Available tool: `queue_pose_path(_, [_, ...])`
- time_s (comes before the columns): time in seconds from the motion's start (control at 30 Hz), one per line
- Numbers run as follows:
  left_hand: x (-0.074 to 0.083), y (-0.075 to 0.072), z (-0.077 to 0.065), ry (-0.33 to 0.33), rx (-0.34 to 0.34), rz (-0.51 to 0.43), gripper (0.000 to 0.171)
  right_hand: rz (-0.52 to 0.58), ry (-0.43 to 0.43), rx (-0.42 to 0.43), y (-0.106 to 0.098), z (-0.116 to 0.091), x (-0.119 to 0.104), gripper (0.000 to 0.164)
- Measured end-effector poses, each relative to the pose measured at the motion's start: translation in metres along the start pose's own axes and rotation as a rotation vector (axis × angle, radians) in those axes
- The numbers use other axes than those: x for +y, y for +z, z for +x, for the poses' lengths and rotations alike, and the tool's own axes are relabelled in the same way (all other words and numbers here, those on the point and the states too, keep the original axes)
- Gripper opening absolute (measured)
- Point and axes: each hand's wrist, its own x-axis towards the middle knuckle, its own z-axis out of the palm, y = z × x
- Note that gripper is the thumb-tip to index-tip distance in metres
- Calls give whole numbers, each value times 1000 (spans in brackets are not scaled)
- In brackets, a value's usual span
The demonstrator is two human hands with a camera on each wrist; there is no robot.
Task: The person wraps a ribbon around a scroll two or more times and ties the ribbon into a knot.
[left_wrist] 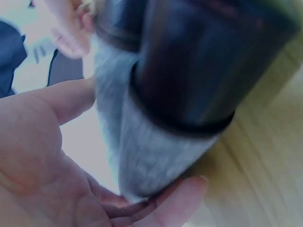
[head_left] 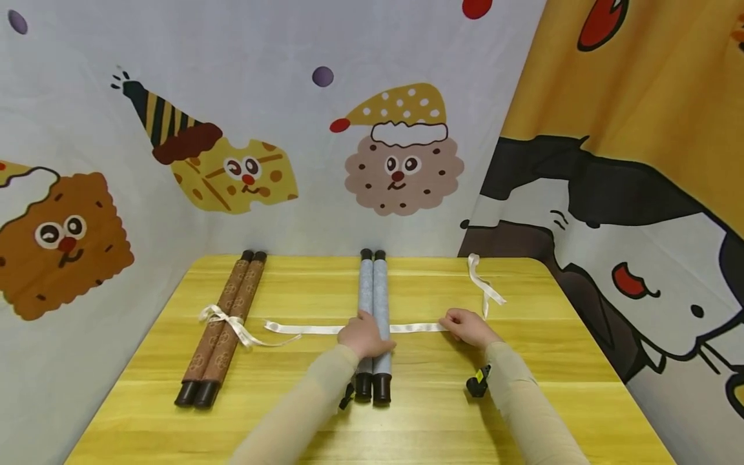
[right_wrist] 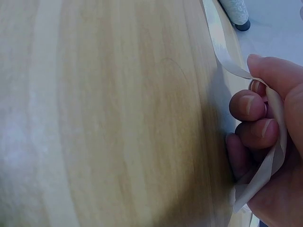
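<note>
tied rods on tbl, l. of 2nd pair; ribbon crosswise under 2nd pair

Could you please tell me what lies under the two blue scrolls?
A white ribbon shows on both sides of the blue scrolls, apparently passing beneath them, with the table below. The stretch directly underneath is covered by the scrolls and the left hand.

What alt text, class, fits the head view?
A left hand grips two pale blue cylindrical rolls on a yellow wood-grain table; the right hand pinches glossy white ribbon passing beneath them. Two brown patterned rolls lie left, tied with a white bow.
</note>
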Motion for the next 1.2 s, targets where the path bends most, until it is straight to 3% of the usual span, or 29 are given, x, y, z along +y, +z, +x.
queue_pose_path(0.1, [-14, -10, 3, 32, 8, -41, 80, 5, 21, 2, 1, 0, 2, 36])
queue_pose_path(0.23, [-41, -25, 10, 24, 88, -53, 56, 27, 23, 10, 2, 1, 3, 36])
queue_pose_path(0.33, [-64, -37, 13, -14, 123, -28, 48, 36, 25, 19, 2, 2, 3, 37])
queue_pose_path(0.53, [-109, -63, 14, -67, 119, -10, 38, 41, 30, 21, 2, 3, 5, 38])
queue_pose_path(0.73, [-146, -79, 13, -69, 130, 33, 33, 58, 29, 23, 3, 2, 4, 37])
queue_pose_path(0.97, [-169, -86, 10, -124, 89, 7, 36, 61, 49, 24, 2, 0, 1, 36])
queue_pose_path(1.2, [-178, -81, 7, -120, 72, -25, 28, 41, 36, 18, 2, -1, 0, 36])
